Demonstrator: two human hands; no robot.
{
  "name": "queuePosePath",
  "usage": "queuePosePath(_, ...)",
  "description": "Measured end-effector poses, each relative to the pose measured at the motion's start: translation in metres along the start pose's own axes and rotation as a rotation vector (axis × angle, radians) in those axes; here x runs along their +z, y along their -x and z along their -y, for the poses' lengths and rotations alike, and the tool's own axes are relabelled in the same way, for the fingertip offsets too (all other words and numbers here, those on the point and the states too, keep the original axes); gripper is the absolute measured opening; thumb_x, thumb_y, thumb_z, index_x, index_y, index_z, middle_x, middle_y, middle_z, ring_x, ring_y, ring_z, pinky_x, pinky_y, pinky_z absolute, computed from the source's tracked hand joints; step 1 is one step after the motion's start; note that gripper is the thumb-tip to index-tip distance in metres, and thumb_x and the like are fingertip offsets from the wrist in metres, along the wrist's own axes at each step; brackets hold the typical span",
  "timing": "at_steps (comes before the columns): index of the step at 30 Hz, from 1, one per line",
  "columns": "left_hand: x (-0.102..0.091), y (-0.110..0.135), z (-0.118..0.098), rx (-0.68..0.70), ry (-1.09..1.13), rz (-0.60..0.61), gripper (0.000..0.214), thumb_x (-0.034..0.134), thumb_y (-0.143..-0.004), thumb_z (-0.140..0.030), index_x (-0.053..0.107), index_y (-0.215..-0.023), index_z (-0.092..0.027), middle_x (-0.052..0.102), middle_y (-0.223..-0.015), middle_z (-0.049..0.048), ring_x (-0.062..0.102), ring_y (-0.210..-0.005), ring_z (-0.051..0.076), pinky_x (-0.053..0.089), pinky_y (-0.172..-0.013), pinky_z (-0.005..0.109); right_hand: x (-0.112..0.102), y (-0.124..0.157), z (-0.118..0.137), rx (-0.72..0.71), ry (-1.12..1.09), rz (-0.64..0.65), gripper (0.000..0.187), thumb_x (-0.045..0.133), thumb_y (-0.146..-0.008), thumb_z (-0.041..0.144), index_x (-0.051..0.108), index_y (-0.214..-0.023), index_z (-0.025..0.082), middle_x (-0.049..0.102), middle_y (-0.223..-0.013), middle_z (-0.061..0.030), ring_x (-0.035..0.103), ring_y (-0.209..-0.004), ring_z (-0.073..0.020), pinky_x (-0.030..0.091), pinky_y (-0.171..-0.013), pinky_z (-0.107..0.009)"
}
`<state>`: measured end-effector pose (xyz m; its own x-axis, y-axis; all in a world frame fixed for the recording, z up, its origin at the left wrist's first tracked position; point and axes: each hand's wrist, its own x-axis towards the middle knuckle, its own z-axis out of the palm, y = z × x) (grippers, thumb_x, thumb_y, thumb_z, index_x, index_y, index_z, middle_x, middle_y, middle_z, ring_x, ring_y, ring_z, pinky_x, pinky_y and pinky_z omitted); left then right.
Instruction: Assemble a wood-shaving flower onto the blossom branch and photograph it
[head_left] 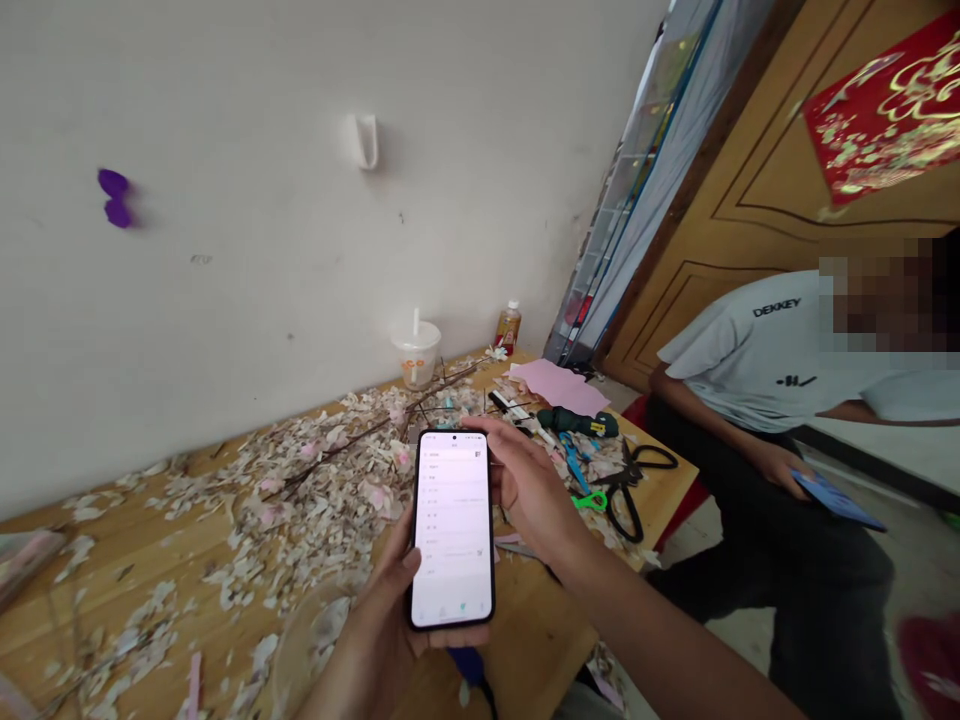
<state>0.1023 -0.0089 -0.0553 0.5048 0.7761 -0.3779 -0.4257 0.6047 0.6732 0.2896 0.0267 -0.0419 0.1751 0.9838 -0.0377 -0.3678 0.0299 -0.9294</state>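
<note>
A smartphone [451, 530] with a lit white screen showing a list is held upright over the table. My left hand [397, 600] is wrapped round its lower left side, thumb along the edge and fingers beneath. At the upper right corner, my right hand [525, 480] has its bent fingers against the phone's edge, one fingertip at the top; part of its grip is hidden. Around the phone lie many dry, pale petals [337, 500] and a thin branch [352, 440]. Black-handled scissors [624, 500] rest to the right of my right hand.
A lidded plastic cup [417, 355] and a bottle [508, 328] stand by the wall. Pink paper [562, 386] and a dark green rolled item [577, 421] lie near the table's right edge. A clear bowl [296, 640] sits front left. A seated person [772, 400] holds a blue device [836, 498].
</note>
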Motion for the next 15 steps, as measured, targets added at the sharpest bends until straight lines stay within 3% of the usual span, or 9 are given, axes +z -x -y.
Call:
queuePosePath(3, 0.005, -0.001, 0.0, 0.004, -0.047, -0.043, 0.068, 0.067, -0.091, -0.042, 0.042, -0.154, -0.035, 0.072, -0.125, 0.013, 0.073, -0.097, 0.033, 0.065, -0.069, 0.047, 0.001, 0.002, 0.0, 0.001, -0.007, -0.001, 0.036, 0.067, -0.089, 0.051, 0.073, -0.115, 0.026, 0.073, -0.09, -0.0024, 0.064, -0.07, -0.0189, 0.049, -0.062, -0.03)
queuePosePath(8, 0.01, 0.003, -0.005, 0.022, -0.124, -0.064, 0.069, 0.062, -0.094, -0.042, 0.038, -0.157, -0.029, 0.075, -0.109, 0.0142, 0.072, -0.085, 0.031, 0.065, -0.06, 0.046, 0.002, 0.004, 0.0, 0.0, -0.01, 0.0, 0.034, 0.067, -0.09, 0.048, 0.073, -0.116, 0.027, 0.074, -0.095, -0.0029, 0.065, -0.074, -0.0186, 0.051, -0.064, -0.029)
queuePosePath(10, 0.006, 0.004, -0.006, 0.005, -0.127, -0.028, 0.077, 0.063, -0.088, -0.024, 0.032, -0.159, -0.029, 0.074, -0.115, 0.0145, 0.072, -0.091, 0.032, 0.065, -0.063, 0.046, 0.002, 0.004, 0.0, 0.002, -0.013, 0.002, 0.033, 0.067, -0.09, 0.046, 0.073, -0.117, 0.027, 0.074, -0.096, -0.0025, 0.065, -0.075, -0.0182, 0.052, -0.064, -0.028)
queuePosePath(12, 0.0, 0.005, -0.005, 0.003, -0.064, 0.07, 0.094, 0.06, -0.071, -0.009, 0.032, -0.158, -0.03, 0.07, -0.126, 0.0129, 0.07, -0.097, 0.032, 0.065, -0.071, 0.049, 0.002, 0.005, 0.001, 0.003, -0.02, 0.007, 0.032, 0.068, -0.089, 0.043, 0.074, -0.116, 0.027, 0.075, -0.096, -0.0024, 0.066, -0.077, -0.018, 0.052, -0.065, -0.028)
queuePosePath(15, -0.011, 0.003, -0.002, 0.021, 0.043, 0.189, 0.1, 0.054, -0.057, -0.009, 0.041, -0.155, -0.031, 0.063, -0.139, 0.0102, 0.067, -0.103, 0.034, 0.063, -0.079, 0.058, 0.002, 0.007, 0.005, 0.019, -0.037, 0.015, 0.035, 0.07, -0.086, 0.039, 0.073, -0.118, 0.026, 0.076, -0.097, -0.0028, 0.068, -0.078, -0.019, 0.053, -0.066, -0.029)
